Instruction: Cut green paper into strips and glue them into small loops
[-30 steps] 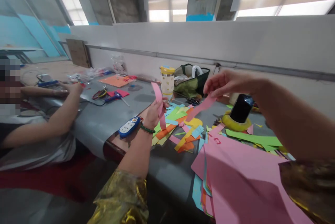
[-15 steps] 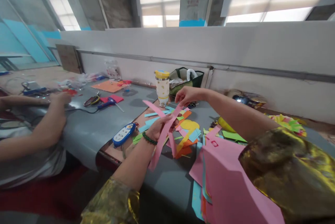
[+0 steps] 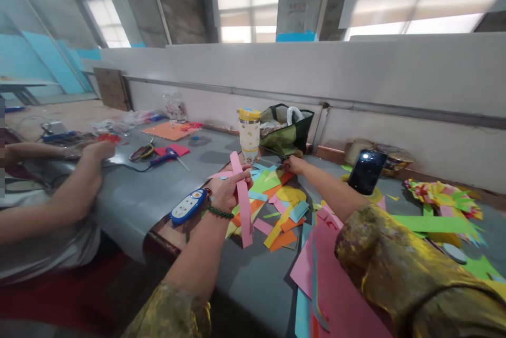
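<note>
My left hand (image 3: pixel 229 190), with a green bead bracelet on the wrist, is closed on pink paper strips (image 3: pixel 244 206). One strip stands up and hangs down past the palm; another pokes out to the left. My right hand (image 3: pixel 295 164) is stretched to the far side of the paper pile, its fingers closed at dark-handled scissors (image 3: pixel 283 159) beside the green bag. The fingers partly cover the scissors. Cut paper pieces (image 3: pixel 290 193) in yellow, orange, blue, green and pink lie between my hands.
Behind the pile stand a yellow-lidded tumbler (image 3: pixel 249 135) and a green bag (image 3: pixel 288 135). A blue-and-white power strip (image 3: pixel 188 206) lies left, pink sheets (image 3: pixel 340 274) in front, a phone (image 3: pixel 367 172) right. A co-worker's arm (image 3: pixel 89 180) rests at left near a glue gun (image 3: pixel 165 156).
My right hand has let go of the pink strip and moved away to the right and back, to the scissors. My left hand keeps the strips and has shifted slightly left.
</note>
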Tool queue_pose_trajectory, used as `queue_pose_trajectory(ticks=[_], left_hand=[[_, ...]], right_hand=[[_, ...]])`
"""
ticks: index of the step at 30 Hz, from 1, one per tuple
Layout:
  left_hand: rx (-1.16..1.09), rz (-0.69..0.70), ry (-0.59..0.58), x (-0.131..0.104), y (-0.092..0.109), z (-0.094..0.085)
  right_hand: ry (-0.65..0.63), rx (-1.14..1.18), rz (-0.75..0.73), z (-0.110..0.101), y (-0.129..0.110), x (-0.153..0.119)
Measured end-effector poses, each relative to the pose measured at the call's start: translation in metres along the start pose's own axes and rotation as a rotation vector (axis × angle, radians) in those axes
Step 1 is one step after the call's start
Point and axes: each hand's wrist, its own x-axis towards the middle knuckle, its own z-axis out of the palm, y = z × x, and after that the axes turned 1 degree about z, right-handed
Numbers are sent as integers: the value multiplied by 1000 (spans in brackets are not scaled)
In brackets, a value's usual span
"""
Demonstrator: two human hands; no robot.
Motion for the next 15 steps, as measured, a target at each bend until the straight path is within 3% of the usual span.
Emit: queue_pose_trajectory(ticks=[4, 7, 11, 15], left_hand=[[-15, -9, 1, 4, 0, -2], [-26, 0, 3, 5, 1, -3], [-41, 13, -15, 9, 2, -6], [-39, 14, -43, 12, 2, -8]], right_hand=[[-10, 81, 54, -6, 3, 3], [52, 185, 81, -24, 7, 1], [241, 356, 101, -70, 17, -11], [448, 488, 41, -130, 16, -44]])
